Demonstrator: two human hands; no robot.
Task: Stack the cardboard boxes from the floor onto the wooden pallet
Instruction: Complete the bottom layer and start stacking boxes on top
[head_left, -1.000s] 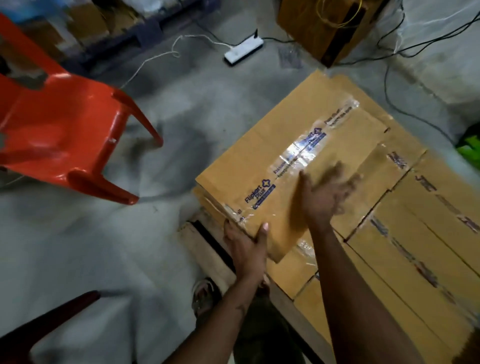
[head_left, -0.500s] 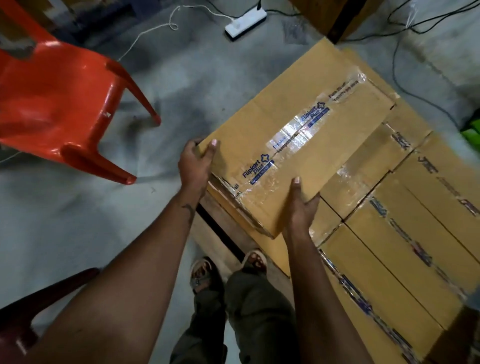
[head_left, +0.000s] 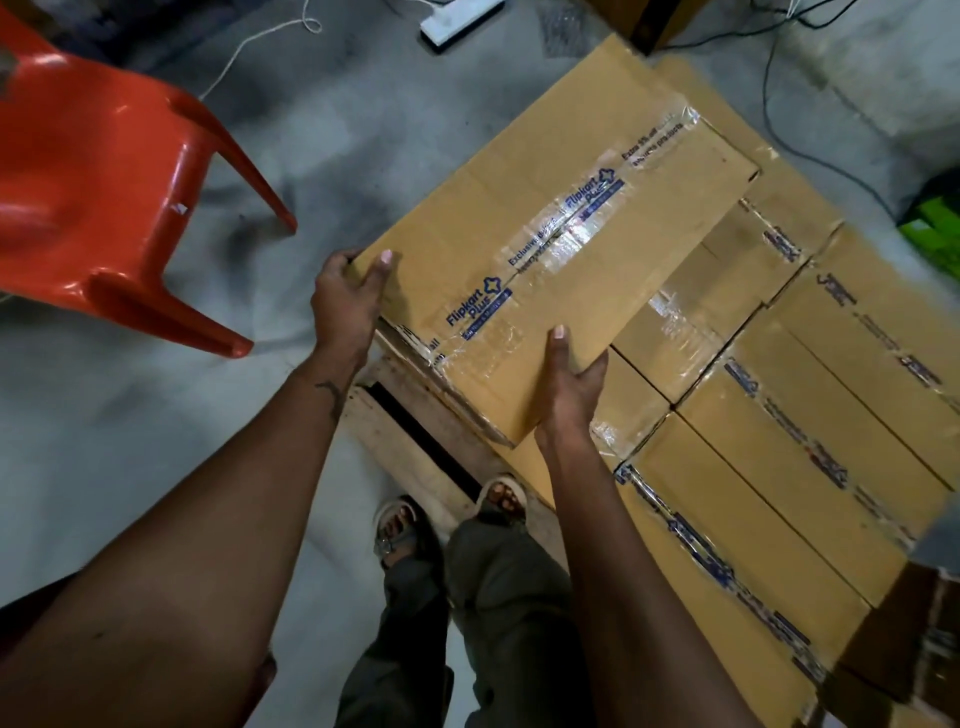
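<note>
We hold a long cardboard box (head_left: 561, 249) sealed with printed tape, lying across the layer of stacked boxes (head_left: 779, 467) on the wooden pallet (head_left: 410, 431). Our left hand (head_left: 348, 306) grips its near left corner, thumb on top and fingers curled round the edge. Our right hand (head_left: 569, 384) grips the near right corner, thumb on the top face and fingers under the edge. The stacked boxes spread to the right of our right hand. A bare pallet corner shows between our wrists, with our sandalled feet (head_left: 447, 514) just below it. Left of the left hand stands an orange plastic chair (head_left: 98, 192) on the grey floor (head_left: 156, 431). Beyond the box lie a white power strip (head_left: 457, 18) and cables (head_left: 810, 140).
</note>
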